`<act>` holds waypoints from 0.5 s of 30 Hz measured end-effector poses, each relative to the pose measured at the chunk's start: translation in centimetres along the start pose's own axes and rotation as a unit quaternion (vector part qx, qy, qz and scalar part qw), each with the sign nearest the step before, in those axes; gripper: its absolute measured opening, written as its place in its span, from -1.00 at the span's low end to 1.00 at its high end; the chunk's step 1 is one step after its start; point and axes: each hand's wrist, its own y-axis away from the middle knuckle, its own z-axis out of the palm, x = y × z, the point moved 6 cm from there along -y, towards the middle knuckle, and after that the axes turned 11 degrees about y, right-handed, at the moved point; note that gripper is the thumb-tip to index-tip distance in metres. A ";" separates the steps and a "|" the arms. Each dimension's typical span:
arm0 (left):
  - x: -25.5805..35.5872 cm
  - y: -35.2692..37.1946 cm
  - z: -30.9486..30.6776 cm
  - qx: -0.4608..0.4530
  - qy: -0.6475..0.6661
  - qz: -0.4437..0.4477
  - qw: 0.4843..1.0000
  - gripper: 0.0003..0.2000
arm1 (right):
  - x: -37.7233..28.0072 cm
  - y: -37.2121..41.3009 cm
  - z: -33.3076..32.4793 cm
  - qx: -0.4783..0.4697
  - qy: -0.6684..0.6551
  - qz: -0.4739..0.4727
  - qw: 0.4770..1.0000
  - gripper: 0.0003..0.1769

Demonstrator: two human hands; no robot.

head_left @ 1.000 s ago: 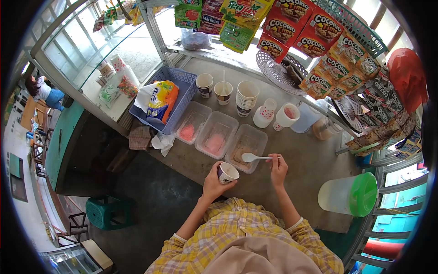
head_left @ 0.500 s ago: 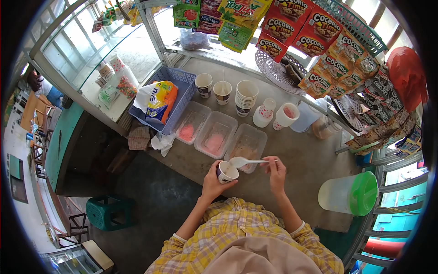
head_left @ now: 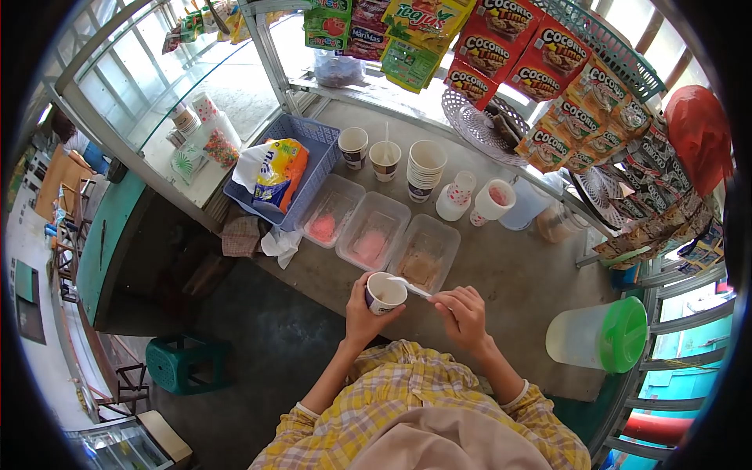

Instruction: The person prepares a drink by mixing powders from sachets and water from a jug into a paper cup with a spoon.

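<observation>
My left hand (head_left: 362,319) is wrapped round a small paper cup (head_left: 385,293), whose mouth faces up toward me. The cup's inside is partly visible, with a little brownish matter low down. In my right hand (head_left: 464,315) is the handle of a white plastic spoon (head_left: 413,288); the spoon's bowl end is over the cup's right rim. Just beyond the cup stands a clear tub (head_left: 447,232) with brown powder in it. Left of that are a middle tub (head_left: 389,202) and a left tub (head_left: 338,182), both holding pink powder.
Behind the tubs stand stacked paper cups (head_left: 427,163) and a cup with a spoon (head_left: 385,160). A blue basket (head_left: 317,133) holds an orange packet (head_left: 280,174). A green-lidded container (head_left: 624,335) stands at right. Drink sachets (head_left: 501,35) hang overhead.
My right hand has moved slightly left and down, changing the spoon's tilt at the cup. The left hand has shifted only a little, still holding the cup.
</observation>
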 end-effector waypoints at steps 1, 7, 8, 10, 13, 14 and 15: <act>0.1 0.1 0.0 0.001 0.014 0.009 1.000 -0.20 | -0.1 -0.1 0.1 -0.006 0.010 -0.012 1.000 -0.89; 0.0 0.8 0.5 0.019 0.086 0.046 0.995 -0.18 | -2.2 -0.2 -0.9 0.005 0.050 -0.080 0.995 -0.84; 0.0 0.9 0.5 0.023 0.090 0.051 0.994 -0.18 | -2.4 -0.3 -1.1 0.013 0.072 -0.090 0.993 -0.82; 0.0 0.9 0.7 0.031 0.100 0.059 0.993 -0.16 | -2.8 -0.4 -0.4 -0.019 0.065 -0.133 0.989 -0.80; -0.2 0.9 0.9 0.034 0.123 0.081 0.989 -0.13 | -3.5 -0.7 -0.8 0.011 0.085 -0.152 0.985 -0.78; -0.2 1.0 1.0 0.036 0.135 0.097 0.985 -0.13 | -3.6 -0.8 -1.2 0.033 0.097 -0.152 0.983 -0.77; 0.0 1.0 1.2 0.037 0.147 0.113 0.982 -0.13 | -3.5 -0.8 -0.8 0.013 0.098 -0.158 0.982 -0.78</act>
